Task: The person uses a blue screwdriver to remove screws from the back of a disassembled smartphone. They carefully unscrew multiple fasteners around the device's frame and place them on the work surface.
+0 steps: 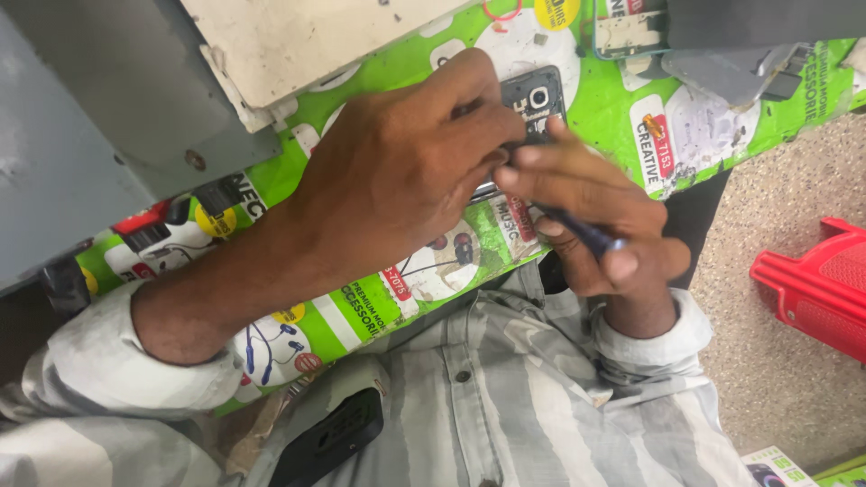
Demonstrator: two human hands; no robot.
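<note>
1. Covering the work surface was a bright green printed sheet [613,99] with white patches showing earphone drawings, small red label strips and yellow round stickers; it ran slantwise from the lower left to the upper right.
2. At the top edge a worn cream board [298,41] overlapped the sheet, with a grey metal panel [81,135] to its left.
3. A red plastic stool [816,284] stood on the speckled floor at the right, well apart from the hands, and a small green and white box [776,467] showed at the bottom right corner.
4. A dark flat object [329,437] sat in the chest pocket of the striped grey shirt [514,406].
5. The left hand [406,171] reached in from the lower left, wrist bent, palm down, its fingers curled closed over the lower part of a dark phone [534,97].
6. The right hand [595,221] came up from below, fingers closed around a thin dark blue tool [582,233], its tip hidden where the two hands met.
7. The phone lay on the green sheet near the top centre, back side up with its camera ring showing, mostly covered by the left fingers and just above the right fingertips [519,155].
</note>
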